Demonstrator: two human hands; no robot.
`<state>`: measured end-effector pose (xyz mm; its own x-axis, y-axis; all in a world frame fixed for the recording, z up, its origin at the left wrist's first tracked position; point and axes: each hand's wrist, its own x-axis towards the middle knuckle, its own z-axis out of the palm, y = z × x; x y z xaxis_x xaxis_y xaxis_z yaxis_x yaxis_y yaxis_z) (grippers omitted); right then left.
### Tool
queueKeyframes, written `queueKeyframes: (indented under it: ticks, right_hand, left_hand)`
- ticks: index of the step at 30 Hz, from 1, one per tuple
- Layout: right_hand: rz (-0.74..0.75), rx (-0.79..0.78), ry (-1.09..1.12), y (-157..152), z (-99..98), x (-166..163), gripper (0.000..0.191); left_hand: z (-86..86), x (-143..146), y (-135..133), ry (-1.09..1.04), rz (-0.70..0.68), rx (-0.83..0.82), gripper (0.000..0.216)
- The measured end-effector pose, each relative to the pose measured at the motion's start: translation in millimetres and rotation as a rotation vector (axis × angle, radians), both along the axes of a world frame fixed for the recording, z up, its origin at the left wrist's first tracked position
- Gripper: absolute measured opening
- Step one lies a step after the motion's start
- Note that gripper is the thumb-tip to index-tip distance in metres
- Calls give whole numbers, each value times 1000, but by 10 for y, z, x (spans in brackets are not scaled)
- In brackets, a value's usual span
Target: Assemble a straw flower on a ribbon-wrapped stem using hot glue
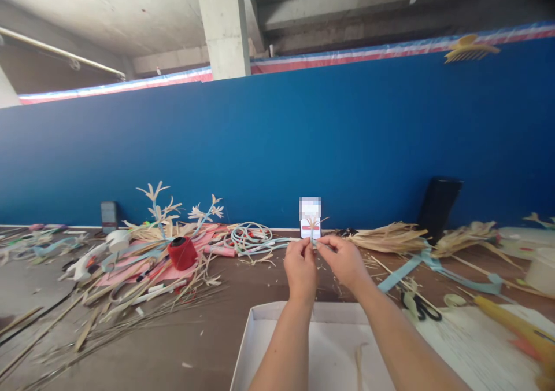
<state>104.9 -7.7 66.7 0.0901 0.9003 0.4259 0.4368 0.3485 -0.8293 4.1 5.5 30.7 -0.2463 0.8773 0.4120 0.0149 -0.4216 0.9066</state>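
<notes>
Both my hands meet in front of me, above the far rim of a white box (265,308). Between their fingertips is a small straw flower (313,225) with pale, narrow petals and a light blue stem. My left hand (300,268) is closed in a pinch low on the stem. My right hand (343,259) also pinches at the stem, thumb and forefinger together. The fingers hide most of the stem. Behind the flower a phone (310,209) leans upright against the blue partition (347,136). A dry straw-coloured strip (359,362) lies in the box.
Left stand finished-looking straw flowers (159,211), a red spool (182,253), a white tape roll (118,240) and scattered stalks (93,327). To the right are straw bundles (388,238), light blue tape (401,272), black-handled scissors (420,307) and a yellow tool (507,320) on paper.
</notes>
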Motion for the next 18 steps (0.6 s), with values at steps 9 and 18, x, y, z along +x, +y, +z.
queueKeyframes:
  ticks: [9,18]
  right_hand:
    - [51,-82,309,83,-31,99,41]
    - [223,-250,435,38,58,115,36]
  left_hand:
    - [22,-5,14,-77,-48,-15,19]
    - [187,-49,-97,132,-84,53,19]
